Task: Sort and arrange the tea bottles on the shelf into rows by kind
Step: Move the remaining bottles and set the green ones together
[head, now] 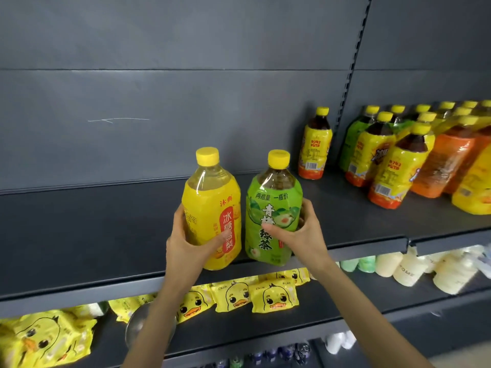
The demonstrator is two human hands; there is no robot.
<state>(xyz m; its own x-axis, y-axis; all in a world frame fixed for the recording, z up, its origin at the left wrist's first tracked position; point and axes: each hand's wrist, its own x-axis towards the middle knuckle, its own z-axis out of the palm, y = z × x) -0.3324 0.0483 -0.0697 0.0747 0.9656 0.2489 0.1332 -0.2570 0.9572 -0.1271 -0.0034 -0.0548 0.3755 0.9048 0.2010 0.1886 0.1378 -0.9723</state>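
Two bottles were in hand, both upright and side by side at the front lip of the shelf (106, 235). Left grip (183, 243) was wrapped round the lower body of the yellow bottle (212, 203). Right grip (300, 235) was wrapped round the green-tea bottle (271, 208). Couldn't tell whether their bases rested on the shelf or hung just above it.

Further back, one dark-tea bottle (314, 147) stood alone by the back panel, near the upright. Beyond it to the right, the main cluster (398, 160) was mixed: green, yellow and orange labels interleaved, not lined up by kind.

My read: task was early. No finished row showed anywhere. The two held bottles looked like starters for two separate rows on the left section, and most of the stock on the right was left to sort.
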